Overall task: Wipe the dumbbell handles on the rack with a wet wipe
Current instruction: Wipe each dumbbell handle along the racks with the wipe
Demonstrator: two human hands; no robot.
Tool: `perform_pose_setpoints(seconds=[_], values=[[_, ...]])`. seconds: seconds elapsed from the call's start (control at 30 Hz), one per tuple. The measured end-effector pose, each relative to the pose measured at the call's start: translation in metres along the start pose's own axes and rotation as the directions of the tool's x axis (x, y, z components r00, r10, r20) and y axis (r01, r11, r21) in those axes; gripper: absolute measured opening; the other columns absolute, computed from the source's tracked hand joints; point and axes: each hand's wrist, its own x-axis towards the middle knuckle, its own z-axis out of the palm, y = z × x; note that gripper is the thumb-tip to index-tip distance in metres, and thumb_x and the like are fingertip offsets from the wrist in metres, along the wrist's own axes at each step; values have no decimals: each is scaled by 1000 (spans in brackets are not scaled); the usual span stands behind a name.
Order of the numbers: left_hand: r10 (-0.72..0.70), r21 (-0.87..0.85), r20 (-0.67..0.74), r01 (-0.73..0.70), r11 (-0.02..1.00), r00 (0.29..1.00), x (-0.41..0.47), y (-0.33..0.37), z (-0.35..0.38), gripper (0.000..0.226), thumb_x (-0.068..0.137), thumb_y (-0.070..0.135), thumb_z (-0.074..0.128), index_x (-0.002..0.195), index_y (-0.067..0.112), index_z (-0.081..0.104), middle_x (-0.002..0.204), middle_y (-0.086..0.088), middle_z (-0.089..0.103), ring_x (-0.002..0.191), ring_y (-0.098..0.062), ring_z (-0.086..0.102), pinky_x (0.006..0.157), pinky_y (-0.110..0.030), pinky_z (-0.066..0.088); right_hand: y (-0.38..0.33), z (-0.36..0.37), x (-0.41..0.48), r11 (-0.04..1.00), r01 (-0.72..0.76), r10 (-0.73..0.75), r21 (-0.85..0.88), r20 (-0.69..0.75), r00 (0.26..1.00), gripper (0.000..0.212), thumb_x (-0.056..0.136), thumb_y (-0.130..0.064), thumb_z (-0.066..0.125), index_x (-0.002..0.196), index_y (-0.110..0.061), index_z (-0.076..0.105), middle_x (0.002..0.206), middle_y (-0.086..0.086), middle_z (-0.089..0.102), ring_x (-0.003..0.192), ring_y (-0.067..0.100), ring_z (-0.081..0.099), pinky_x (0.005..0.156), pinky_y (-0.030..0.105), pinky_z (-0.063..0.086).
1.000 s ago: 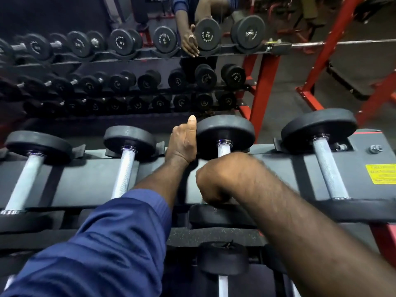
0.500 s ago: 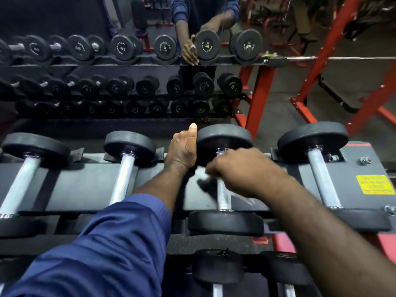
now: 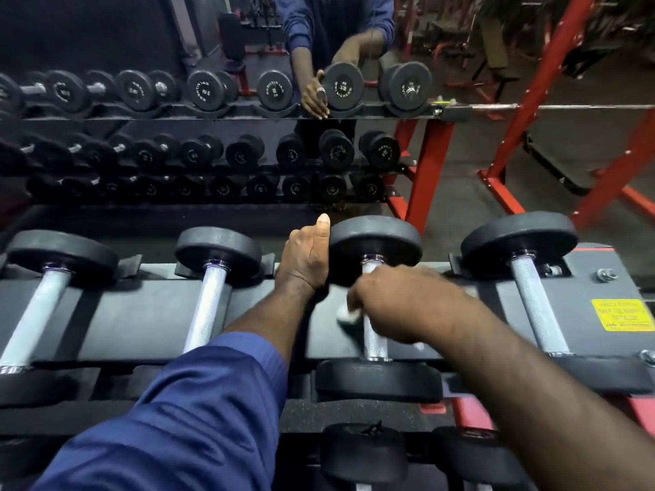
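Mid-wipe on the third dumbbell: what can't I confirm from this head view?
Head view only:
- White wet wipe: mostly hidden under the motion-blurred right hand.
- Knurled steel dumbbell handle: middle covered by that hand.
- Yellow warning label: print too blurred to read.
- Lower-tier black dumbbells: cut off by the bottom edge.

right hand [image 3: 400,306] lying over a dumbbell handle [image 3: 375,336] on the rack [image 3: 141,313], wet wipe [image 3: 344,315] showing at its left edge, left hand [image 3: 306,258] touching the far head [image 3: 375,239] behind it, second dumbbell [image 3: 209,295] lying left of both hands, third dumbbell [image 3: 535,299] lying right
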Motion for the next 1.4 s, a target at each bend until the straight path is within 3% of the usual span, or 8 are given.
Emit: perform_pose_setpoints(seconds=[0.1, 0.27, 0.6, 0.83, 0.97, 1.17, 1.3, 1.4], values=[[-12, -2, -1, 12, 1000, 1000, 0, 0, -1, 66, 99, 59, 7, 52, 20, 32, 50, -2, 40, 59, -38, 51, 60, -49, 39, -2, -2, -4, 991, 72, -98, 117, 236, 967, 42, 93, -13, 56, 119, -44, 68, 123, -6, 67, 104, 24, 67, 91, 36, 56], [-6, -12, 10, 6, 1000, 1000, -1, 3, -2, 64, 97, 59, 8, 52, 21, 30, 49, 0, 39, 58, -36, 48, 59, -46, 35, 21, 13, 8, 994, -100, 109, 44, -334, 936, 38, 95, -28, 50, 121, -56, 54, 123, -17, 65, 106, 22, 67, 71, 36, 49], [1, -10, -4, -2, 1000, 1000, -2, 4, -2, 63, 96, 61, 7, 53, 20, 28, 49, -1, 36, 59, -37, 46, 61, -43, 31, 38, 35, -5, 999, 22, -4, 35, -462, 887, 49, 92, -26, 48, 130, -57, 52, 140, -43, 46, 108, 7, 68, 63, 29, 53], [5, -1, -10, -5, 1000, 1000, -3, 6, -2, 61, 101, 52, 12, 50, 21, 27, 47, 2, 35, 55, -32, 43, 61, -39, 28, 25, 31, 8, 999, 44, -48, -19, -435, 899, 51, 89, -22, 45, 128, -53, 54, 142, -30, 50, 112, 14, 66, 71, 33, 54], [-12, -8, -13, 12, 1000, 1000, -1, 5, -2, 58, 103, 42, 16, 52, 18, 28, 48, -1, 36, 57, -36, 46, 61, -45, 32, 42, 60, 6, 953, 90, 130, 290, -657, 742, 38, 88, -30, 55, 118, -50, 69, 112, -23, 70, 100, 5, 63, 75, 31, 56], [-11, -3, -13, 11, 1000, 1000, -1, 5, -2, 60, 100, 53, 10, 53, 20, 27, 50, -5, 38, 60, -40, 48, 62, -44, 31, 34, 98, -3, 314, 218, 545, 924, -364, 755, 33, 95, -6, 68, 120, -27, 75, 117, -5, 73, 100, -9, 66, 91, 19, 55], [-14, -26, -10, 14, 1000, 1000, -2, 5, -1, 59, 102, 48, 14, 53, 18, 25, 47, -2, 34, 52, -32, 40, 60, -43, 30, 32, 95, 5, -498, 191, 320, 846, -26, 947, 31, 102, 3, 47, 123, -3, 69, 120, 17, 72, 106, 21, 71, 83, 29, 61], [-11, -36, -8, 11, 999, 1000, -2, 4, -1, 63, 98, 58, 9, 54, 15, 27, 48, -6, 36, 52, -33, 42, 59, -44, 31, 30, 90, 19, -675, 38, 172, 737, 106, 979, 40, 101, 8, 36, 128, 0, 64, 126, 24, 68, 109, 34, 68, 93, 47, 59]])
